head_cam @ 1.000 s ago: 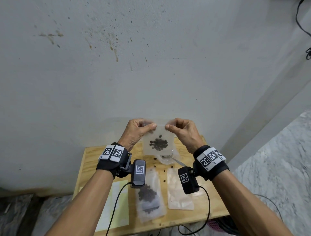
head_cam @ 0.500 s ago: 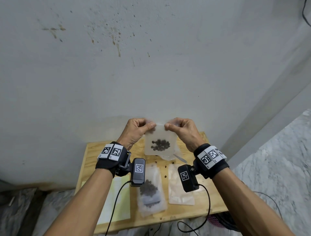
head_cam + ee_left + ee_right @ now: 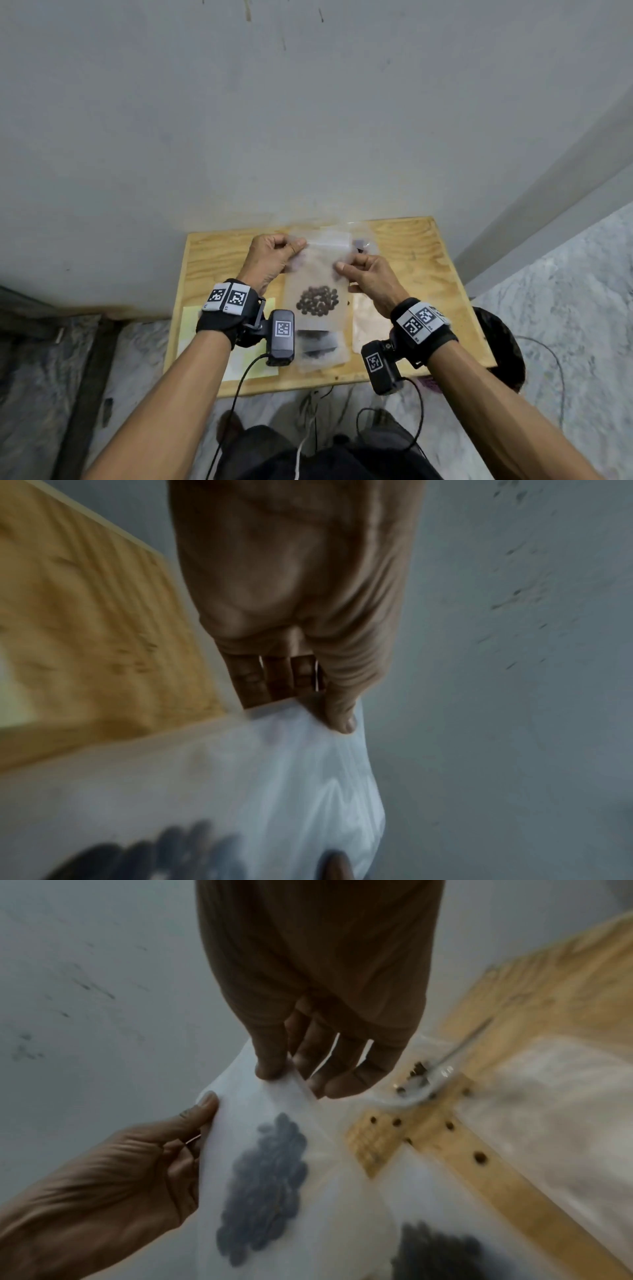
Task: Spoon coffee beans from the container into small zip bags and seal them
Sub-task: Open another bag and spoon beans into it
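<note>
No brand, label or readable writing shows anywhere; the only print is the black-and-white square codes on your wrist bands [image 3: 228, 296].

You hold a small translucent zip bag [image 3: 317, 274] upright above a light plywood surface [image 3: 424, 260]. Your left hand [image 3: 270, 257] has its grip pinching the bag's top left corner between thumb and curled fingers. Your right hand [image 3: 368, 277] pinches the bag's right edge a little lower, thumb in front and fingers [image 3: 339, 1064] behind. A dark cluster of coffee beans [image 3: 317, 300] sits in the lower part of the bag.

On the surface under your wrists lies another bag with beans [image 3: 320, 346], and just to its right an empty bag [image 3: 368, 318]. At the far edge, behind the held bag, is a clear container [image 3: 363, 245] with a few beans; the right wrist view shows a blurred spoon [image 3: 459, 1047] resting in it. A pale yellow sheet [image 3: 191, 325] lies at the near left.

The surface stands against a grey, speckled wall [image 3: 308, 120], on a marbled grey floor [image 3: 565, 291]. Bare wood shows on the surface's far left and right side.
</note>
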The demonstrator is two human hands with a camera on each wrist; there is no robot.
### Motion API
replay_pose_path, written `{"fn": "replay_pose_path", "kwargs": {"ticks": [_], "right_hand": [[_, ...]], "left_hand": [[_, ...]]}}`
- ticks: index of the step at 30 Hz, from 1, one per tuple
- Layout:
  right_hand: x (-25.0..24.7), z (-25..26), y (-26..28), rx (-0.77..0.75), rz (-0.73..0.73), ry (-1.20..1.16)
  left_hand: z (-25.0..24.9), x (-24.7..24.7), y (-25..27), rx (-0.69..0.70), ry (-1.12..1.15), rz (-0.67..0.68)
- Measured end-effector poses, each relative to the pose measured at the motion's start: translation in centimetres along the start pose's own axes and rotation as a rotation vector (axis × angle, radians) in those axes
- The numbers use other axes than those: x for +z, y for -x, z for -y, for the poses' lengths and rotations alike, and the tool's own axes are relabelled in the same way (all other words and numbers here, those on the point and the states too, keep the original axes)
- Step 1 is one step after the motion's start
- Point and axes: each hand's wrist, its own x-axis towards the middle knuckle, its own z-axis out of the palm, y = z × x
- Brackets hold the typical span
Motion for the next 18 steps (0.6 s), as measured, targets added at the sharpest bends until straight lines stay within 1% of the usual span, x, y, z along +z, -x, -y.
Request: {"fn": "replay_pose_path", "kwargs": {"ticks": [3,4,6,8,9,11,13,14,16,18], "right_hand": [[1.4,-2.9,-0.4,0.089,-0.036,0.050],[1.8,-3.9,-0.7,0.124,-0.048,0.074],[2.5,-5.9,-1.6,0.192,-0.072,0.135],[3.0,-7.6,-2.5,0.239,-0.103,0.231],[3.3,-8.2,-2.8,0.250,-0.120,0.282],[3.6,-8.9,-3.1,0.249,-0.153,0.360],[3.5,-9.0,-3.0,0.235,-0.190,0.404],[3.2,-9.0,-2.8,0.229,-0.218,0.427],[2.1,-9.1,-2.3,0.237,-0.293,0.507],[0.7,-9.3,-1.5,0.252,-0.390,0.636]], "left_hand": [[3.6,-0.5,0.5,-0.112,-0.081,-0.066],[4.9,-0.6,0.6,-0.130,-0.151,-0.093],[7.0,-0.6,1.2,-0.107,-0.437,-0.141],[8.8,-0.2,2.2,-0.009,-0.722,-0.131],[9.6,0.1,2.9,0.049,-0.834,-0.079],[11.0,1.1,3.9,0.120,-1.045,0.097],[12.3,2.0,4.4,0.103,-1.191,0.266],[12.9,2.3,4.6,0.082,-1.235,0.322],[13.7,2.6,4.6,0.052,-1.285,0.373],[14.1,2.6,4.4,0.047,-1.292,0.368]]}}
